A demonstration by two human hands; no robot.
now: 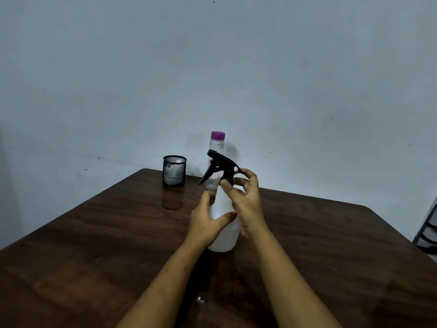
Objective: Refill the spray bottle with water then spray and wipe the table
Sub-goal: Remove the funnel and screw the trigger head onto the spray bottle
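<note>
Spray bottle (pixel 223 240): stood upright mid-table (pixel 94 233), head on.
Left hand (pixel 208 223): wrapped round body.
Right hand (pixel 246 202): pinched collar (pixel 227 177).
Water bottle (pixel 217 147): capped, just behind at 12 o'clock.
Risk: could have tipped under hard twist; could have struck water bottle.

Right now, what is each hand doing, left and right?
Left hand: grips the body of the spray bottle.
Right hand: pinches the black spray head at its collar.

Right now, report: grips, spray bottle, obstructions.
Left grip holds spray bottle upright on table. Right grip pinches sprayer collar. Capped water bottle, mesh cup behind; nothing blocking.
</note>
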